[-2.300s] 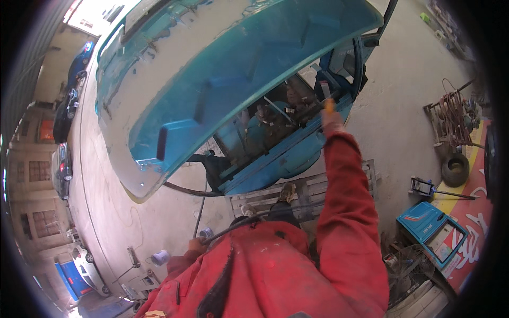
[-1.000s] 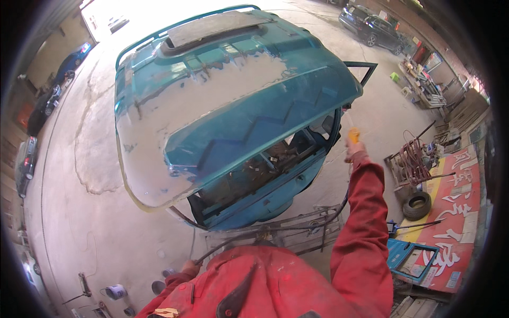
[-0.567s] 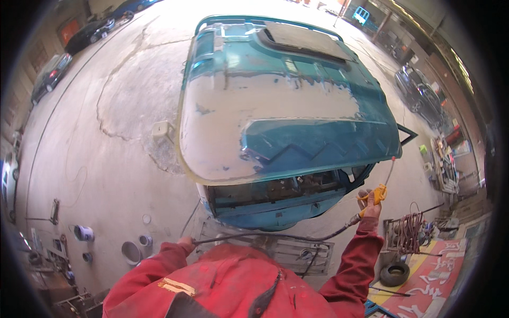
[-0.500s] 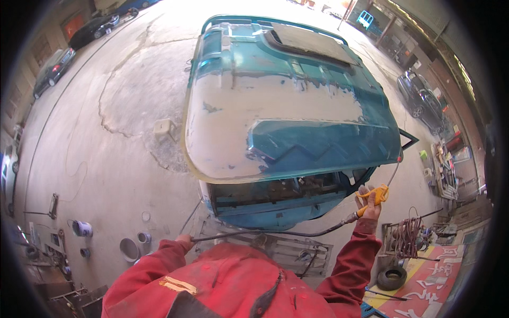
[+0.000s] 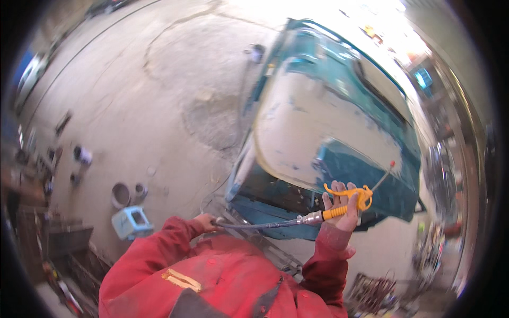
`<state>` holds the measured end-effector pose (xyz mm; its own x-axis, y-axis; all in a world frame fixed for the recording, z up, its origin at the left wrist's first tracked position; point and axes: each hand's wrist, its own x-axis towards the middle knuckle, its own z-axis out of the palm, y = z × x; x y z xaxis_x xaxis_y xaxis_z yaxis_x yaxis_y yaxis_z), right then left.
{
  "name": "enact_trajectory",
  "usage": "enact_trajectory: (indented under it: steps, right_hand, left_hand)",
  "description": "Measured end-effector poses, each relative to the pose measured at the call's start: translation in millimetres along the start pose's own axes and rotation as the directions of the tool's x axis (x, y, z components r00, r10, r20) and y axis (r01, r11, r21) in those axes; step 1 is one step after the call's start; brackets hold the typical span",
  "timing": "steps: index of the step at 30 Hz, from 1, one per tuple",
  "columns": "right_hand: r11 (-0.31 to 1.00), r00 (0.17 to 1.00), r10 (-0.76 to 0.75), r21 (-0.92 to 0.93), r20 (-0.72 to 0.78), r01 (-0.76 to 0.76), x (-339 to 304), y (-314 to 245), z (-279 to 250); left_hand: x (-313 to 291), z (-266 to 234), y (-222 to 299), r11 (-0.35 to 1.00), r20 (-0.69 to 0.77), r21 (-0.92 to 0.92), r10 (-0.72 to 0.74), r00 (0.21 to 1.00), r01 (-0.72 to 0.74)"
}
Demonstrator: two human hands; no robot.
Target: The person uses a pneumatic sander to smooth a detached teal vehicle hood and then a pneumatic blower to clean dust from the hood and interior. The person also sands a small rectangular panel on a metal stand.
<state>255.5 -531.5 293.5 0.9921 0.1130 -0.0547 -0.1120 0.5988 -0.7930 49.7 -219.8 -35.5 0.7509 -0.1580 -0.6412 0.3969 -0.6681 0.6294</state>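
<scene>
My right hand is closed round the handle of a yellow air blow gun, whose long thin nozzle ends in a red tip. A metal coupling joins the gun to a dark air hose. Lower left, my left hand is wrapped round that hose close to my body. Ahead stands a teal vehicle cab; a large pale sanded or filled area covers much of its roof. The nozzle shows in front of the roof's right part; whether it touches cannot be told.
At left on the concrete floor are a light blue stool, a bucket and several smaller cans. Coiled hose lies at lower right. A dark car stands beyond the cab, blurred.
My view has swung left, so the cab now appears farther right and tilted. The light blue stool has come into view. The blow gun is nearer my body's middle; both hands keep their grips.
</scene>
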Motion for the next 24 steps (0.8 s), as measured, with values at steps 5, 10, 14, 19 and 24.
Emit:
enact_trajectory:
  steps: [5,10,14,19,24]
  right_hand:
    - [0.990,0.942,0.142,-0.055,0.303,-0.132,-6.6,52.3,30.3]
    - [0.885,0.837,0.374,-0.423,0.401,-0.193,-22.7,83.7,51.5]
    - [0.746,0.633,0.464,-0.659,0.620,0.099,-29.6,81.3,52.4]
    - [0.342,0.538,0.622,-0.816,0.569,0.466,-24.4,35.7,31.8]
    - [0.133,0.275,0.587,-0.426,0.762,0.895,-27.2,-33.7,9.0]
  left_hand:
    - [-51.5,-3.8,87.9,0.914,-0.312,-0.235,0.251,0.916,-0.330]
    - [-99.5,-23.0,153.7,0.782,-0.507,-0.391,0.258,0.823,-0.486]
    - [-125.2,-24.3,175.6,0.686,-0.543,-0.546,0.149,0.827,-0.481]
    - [-144.5,4.7,185.2,0.787,-0.566,-0.483,0.053,0.823,-0.384]
    - [-147.2,46.1,215.3,0.780,-0.590,-0.487,0.036,0.807,-0.392]
